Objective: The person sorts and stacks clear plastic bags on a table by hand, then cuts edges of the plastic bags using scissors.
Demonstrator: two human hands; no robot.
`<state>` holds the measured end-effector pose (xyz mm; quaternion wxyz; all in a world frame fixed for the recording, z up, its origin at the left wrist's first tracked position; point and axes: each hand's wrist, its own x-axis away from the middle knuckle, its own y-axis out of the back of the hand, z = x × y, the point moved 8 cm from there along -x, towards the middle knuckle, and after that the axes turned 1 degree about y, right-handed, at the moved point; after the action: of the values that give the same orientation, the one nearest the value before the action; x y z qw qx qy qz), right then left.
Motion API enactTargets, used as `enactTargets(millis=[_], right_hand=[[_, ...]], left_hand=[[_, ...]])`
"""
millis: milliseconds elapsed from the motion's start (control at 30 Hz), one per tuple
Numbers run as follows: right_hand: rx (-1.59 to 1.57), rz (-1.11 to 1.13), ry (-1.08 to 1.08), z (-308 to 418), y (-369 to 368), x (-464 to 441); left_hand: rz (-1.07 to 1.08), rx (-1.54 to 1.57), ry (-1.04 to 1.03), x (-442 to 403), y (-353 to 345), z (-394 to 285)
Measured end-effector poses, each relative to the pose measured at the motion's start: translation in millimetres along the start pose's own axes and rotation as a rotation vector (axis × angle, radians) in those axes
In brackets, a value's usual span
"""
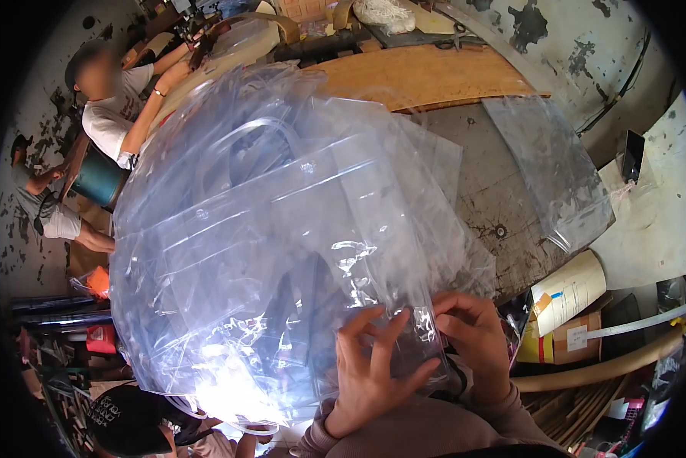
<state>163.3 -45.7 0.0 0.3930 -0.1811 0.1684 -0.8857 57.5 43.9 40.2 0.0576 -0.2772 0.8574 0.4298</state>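
A large heap of clear plastic bags (pixel 244 221) spreads over the worktable in front of me. The top bag has a welded seam, round snaps and a clear loop handle (pixel 270 126). My left hand (pixel 373 362) rests on the bag's near right corner, fingers spread and lying on the film. Beside it, my right hand (pixel 476 340) is curled at the bag's right edge, thumb and forefinger pinched together on the film. Its other fingers are folded and partly hidden.
A flat clear plastic sheet (pixel 553 168) lies on the worn tabletop (pixel 495 221). Behind it is a curved brown board (pixel 434 72), with scissors (pixel 459 34) near it. Cardboard boxes (pixel 576 340) stand at right. Several people work around the left side, one person in a black cap (pixel 129 420) close by.
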Motion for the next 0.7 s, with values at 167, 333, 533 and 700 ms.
enactTargets(millis=[167,333,533,700], right_hand=[[-0.092,-0.033,-0.043,-5,-4,0],[-0.082,0.032,-0.034,-5,-14,-2],[-0.020,-0.018,-0.048,-12,-12,-2],[0.006,-0.013,-0.037,-13,-11,-3]], left_hand=[[-0.049,0.129,0.094,-8,1,-2],[-0.067,0.309,0.136,-10,3,1],[-0.009,0.600,0.249,-4,-10,17],[-0.051,0.544,0.217,-8,-8,16]])
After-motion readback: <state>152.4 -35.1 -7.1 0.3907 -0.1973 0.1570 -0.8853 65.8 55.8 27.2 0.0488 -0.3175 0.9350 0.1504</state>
